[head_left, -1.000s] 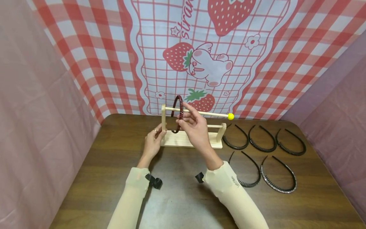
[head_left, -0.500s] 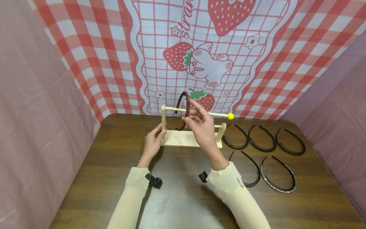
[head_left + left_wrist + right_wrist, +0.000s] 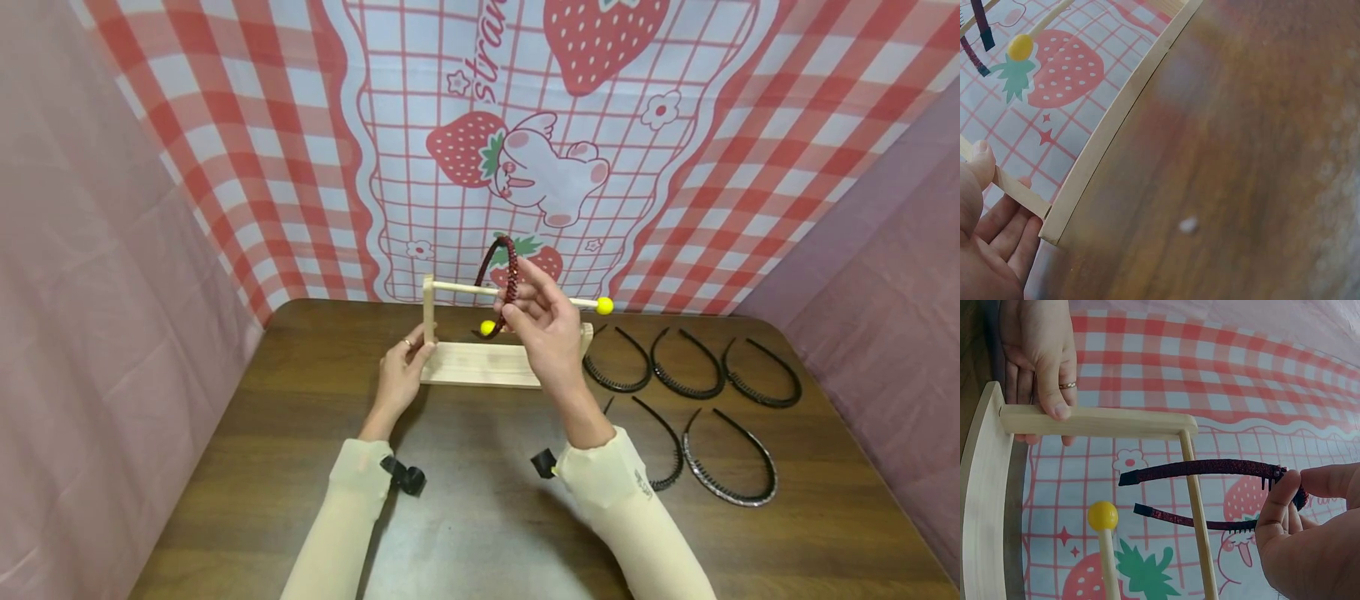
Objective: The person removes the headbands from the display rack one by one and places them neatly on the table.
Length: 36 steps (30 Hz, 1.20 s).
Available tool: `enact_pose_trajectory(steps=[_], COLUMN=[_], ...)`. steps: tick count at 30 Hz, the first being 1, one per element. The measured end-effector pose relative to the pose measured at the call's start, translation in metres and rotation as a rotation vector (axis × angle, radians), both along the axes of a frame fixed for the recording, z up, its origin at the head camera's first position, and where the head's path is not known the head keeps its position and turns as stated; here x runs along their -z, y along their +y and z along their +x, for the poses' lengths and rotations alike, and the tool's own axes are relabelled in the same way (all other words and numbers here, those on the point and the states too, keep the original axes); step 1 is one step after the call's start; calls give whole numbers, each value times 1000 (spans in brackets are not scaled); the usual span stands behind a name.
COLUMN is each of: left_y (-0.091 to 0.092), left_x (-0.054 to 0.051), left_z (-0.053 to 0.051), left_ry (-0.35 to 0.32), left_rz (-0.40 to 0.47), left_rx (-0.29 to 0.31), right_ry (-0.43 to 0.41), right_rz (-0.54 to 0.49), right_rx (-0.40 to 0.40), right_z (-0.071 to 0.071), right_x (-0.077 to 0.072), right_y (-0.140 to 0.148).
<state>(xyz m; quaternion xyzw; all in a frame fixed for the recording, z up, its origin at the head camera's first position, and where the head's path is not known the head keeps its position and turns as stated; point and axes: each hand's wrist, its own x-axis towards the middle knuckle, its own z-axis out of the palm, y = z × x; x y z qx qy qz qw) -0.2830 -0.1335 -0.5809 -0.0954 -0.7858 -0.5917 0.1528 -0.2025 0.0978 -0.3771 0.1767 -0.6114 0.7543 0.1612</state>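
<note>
My right hand [image 3: 551, 333] pinches a dark red, sparkly toothed headband [image 3: 512, 267] between thumb and fingers. The headband stands upright across the upper rod [image 3: 457, 287] of a pale wooden rack [image 3: 480, 364], its two legs on either side of that rod. In the right wrist view both free ends of the headband [image 3: 1210, 467] point away from the hand. My left hand [image 3: 400, 375] holds the rack's left upright [image 3: 429, 310] low down, thumb on one side and fingers on the other. Yellow balls cap the upper rod [image 3: 605, 306] and the lower rod [image 3: 487, 328].
Several black headbands [image 3: 688, 392] lie in two rows on the brown table [image 3: 465, 500], right of the rack. One with a silvery pattern [image 3: 772, 479] is in the front row. A strawberry-print cloth [image 3: 547, 192] hangs behind, with pink curtains [image 3: 870, 275] at the sides.
My right hand has moved the red headband rightward along the upper rod and slightly up. The lower rod's yellow ball has come into view. My left hand has stayed on the upright.
</note>
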Motion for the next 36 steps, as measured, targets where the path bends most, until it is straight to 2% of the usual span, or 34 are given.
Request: enact_pose_trajectory(steps=[6, 7, 8, 9, 13, 14, 15, 16, 23, 32, 35, 36], left_y=[0, 0, 0, 0, 1, 1, 1, 1, -2, 0, 1, 3], left_x=[1, 0, -8, -10, -13, -13, -6, -4, 1, -7, -6, -13], left_z=[0, 1, 7, 9, 11, 10, 4, 3, -1, 7, 5, 9], left_ry=[-5, -6, 0, 2, 3, 1, -10, -16, -14, -20, -26, -47], left_rz=[2, 10, 29, 44, 60, 60, 44, 35, 36, 71, 48, 50], left_rx=[2, 2, 11, 16, 15, 16, 4, 0, 17, 17, 3, 7], right_ry=[-8, -7, -4, -1, 4, 2, 1, -1, 0, 5, 20, 25], right_rz=[4, 5, 10, 14, 31, 35, 39, 39, 23, 22, 32, 33], right_rx=[11, 13, 18, 21, 43, 49, 55, 62, 71, 87, 103, 108], right_z=[2, 2, 3, 3, 4, 4, 3, 3, 4, 6, 7, 7], right_x=[1, 0, 0, 0, -3, -3, -3, -3, -1, 0, 0, 0], right_y=[9, 10, 11, 13, 19, 21, 23, 25, 38, 50, 55, 57])
